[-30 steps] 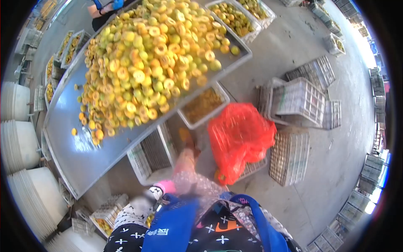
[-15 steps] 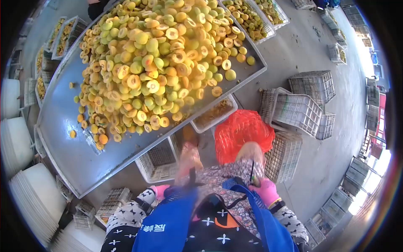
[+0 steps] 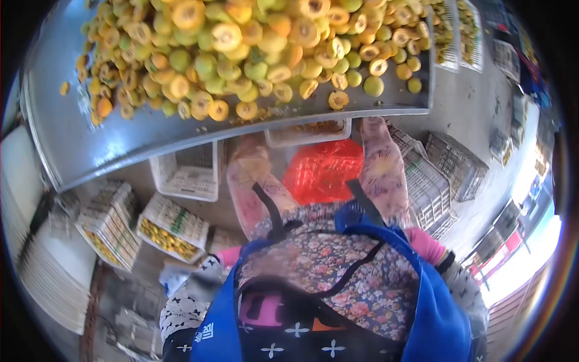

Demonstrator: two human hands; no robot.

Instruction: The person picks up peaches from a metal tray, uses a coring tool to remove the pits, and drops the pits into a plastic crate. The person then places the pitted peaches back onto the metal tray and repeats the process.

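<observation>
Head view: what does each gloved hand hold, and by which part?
Cannot be told: the left hand and right hand are mostly hidden beside the blue apron.

Both arms are held close against the body, elbows bent and pointing outward. The left hand, in a pink glove, lies low at the left hip, mostly hidden behind the torso. The right hand, also in a pink glove, lies at the right hip. Black-and-white patterned sleeves cover both forearms. Neither hand's grip shows clearly enough to tell whether it is closed.
</observation>
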